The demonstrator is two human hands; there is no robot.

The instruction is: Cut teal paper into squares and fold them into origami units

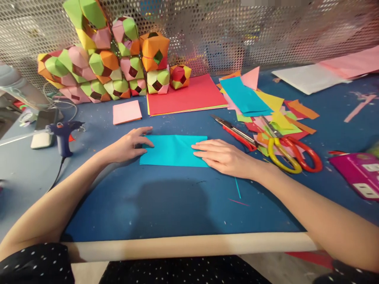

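Note:
A blue rectangle of paper (174,152) lies flat on the dark blue tabletop in front of me, wider than it is deep, with a faint crease near its middle. On its left end rest the fingertips of my left hand (132,145), fingers spread. My right hand (226,157) lies flat across the right end, fingers stretched out, covering that edge. Neither hand grips the sheet. Just beyond my right hand are a red box cutter (237,134) and scissors (291,152) with one yellow and one red handle loop.
Folded paper balls (103,67) stand stacked against the metal mesh. Behind the sheet lie pink square papers (127,112) and red sheets (186,94). Colourful paper scraps (278,102) pile up at the right. A glue gun (63,138) stands left; a magenta case (355,169) lies far right.

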